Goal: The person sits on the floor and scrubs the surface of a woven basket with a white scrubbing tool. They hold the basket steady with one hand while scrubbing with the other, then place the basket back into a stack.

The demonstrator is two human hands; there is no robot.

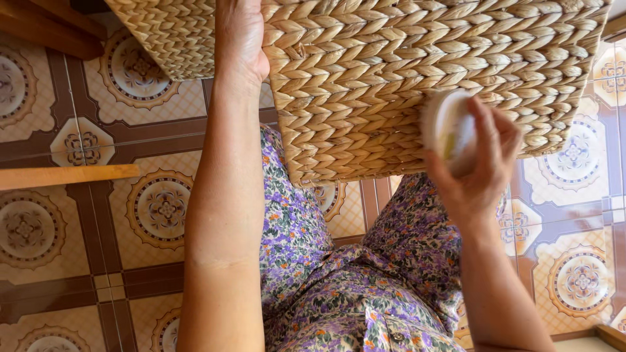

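A large woven straw basket fills the top of the head view, tilted over my lap. My left hand grips its edge at the upper left, fingers hidden behind the weave. My right hand is closed around a small white brush, its pale face pressed against the basket's side near the lower right corner. My floral purple dress lies below the basket.
The floor is patterned tile in brown and cream with round medallions. A wooden bar sticks in from the left, and dark wooden furniture legs sit at the top left. A wooden edge shows at the bottom right.
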